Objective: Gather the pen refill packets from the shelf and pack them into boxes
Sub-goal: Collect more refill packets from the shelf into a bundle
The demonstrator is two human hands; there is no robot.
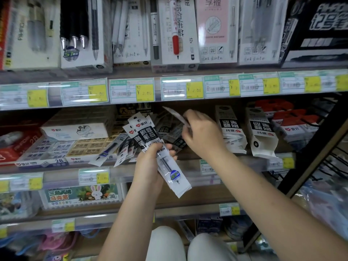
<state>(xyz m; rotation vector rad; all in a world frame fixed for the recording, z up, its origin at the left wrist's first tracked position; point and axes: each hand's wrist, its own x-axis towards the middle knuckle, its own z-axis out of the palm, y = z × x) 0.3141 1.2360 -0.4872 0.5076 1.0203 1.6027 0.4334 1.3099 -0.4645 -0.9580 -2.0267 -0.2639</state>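
Observation:
My left hand [150, 161] grips a stack of clear pen refill packets [148, 134] with black-and-white labels, held upright in front of the middle shelf. My right hand [203, 134] reaches onto that shelf and pinches a blurred packet [174, 113] lifted above a loose pile of refill packets [169, 132]. More loose packets [113, 149] lie fanned out at the shelf's front, left of my left hand. Two open white boxes [230, 130] [260, 132] holding refill packets stand to the right of my right hand.
Boxes of 2B leads [56, 147] and erasers fill the middle shelf's left side; red-and-white boxes [290, 121] sit far right. Pen display boxes [175, 31] line the shelf above. A marker set [81, 194] sits on the shelf below. A black wire rack [320, 147] stands right.

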